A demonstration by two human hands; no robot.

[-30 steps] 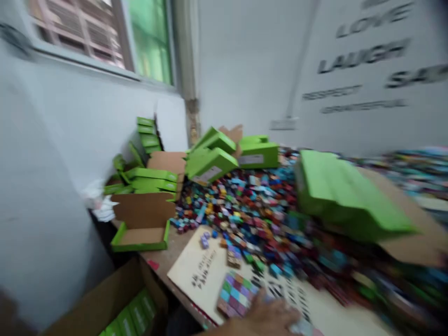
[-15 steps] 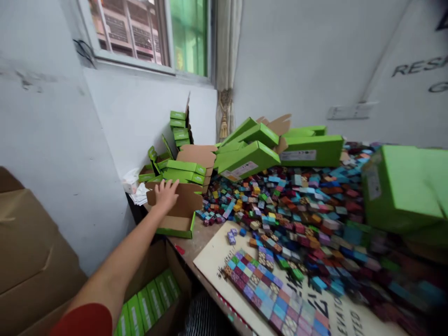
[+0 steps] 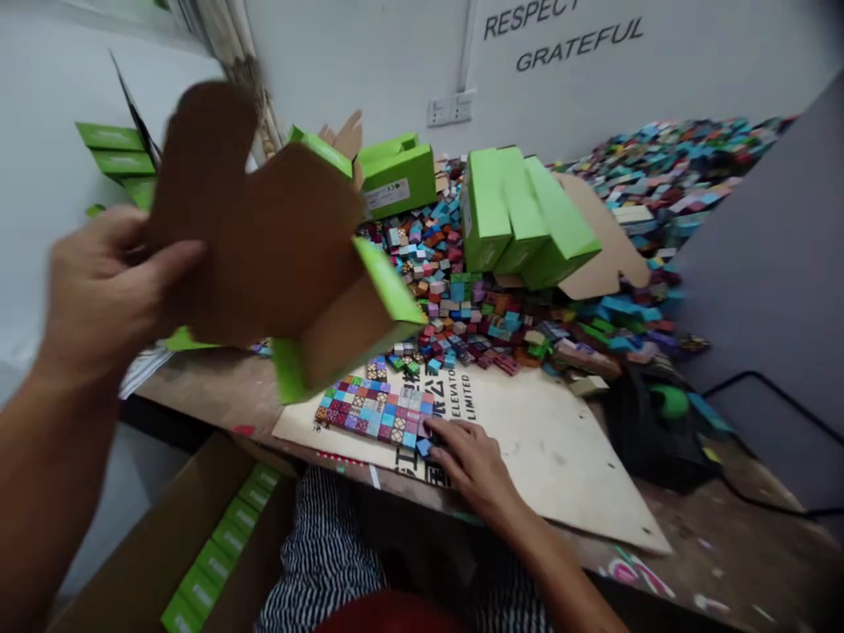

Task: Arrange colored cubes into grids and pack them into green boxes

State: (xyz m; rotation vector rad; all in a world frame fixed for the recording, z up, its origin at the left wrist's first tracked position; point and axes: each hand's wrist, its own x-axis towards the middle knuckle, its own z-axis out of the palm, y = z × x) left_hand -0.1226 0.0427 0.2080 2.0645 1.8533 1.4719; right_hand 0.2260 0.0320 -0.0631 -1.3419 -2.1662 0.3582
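My left hand is closed on the brown flap of an open green cardboard box, thumb on the inner side. The box is held tilted in the air over the table's left part, its bare brown inside facing me. My right hand rests at the right end of a flat grid of small patterned blocks, fingers stretched and apart, touching the end blocks. A loose blue block lies by its fingertips. The grid lies on a cream board with black printed lettering.
A large heap of coloured blocks covers the back of the table. Green boxes stand on it. Below left is a carton with several green boxes inside. A black bag and dark cable lie at right.
My left hand has taken hold of the open green box and lifted it off the table towards me. My right hand has come into view at the block grid. The view has swung right.
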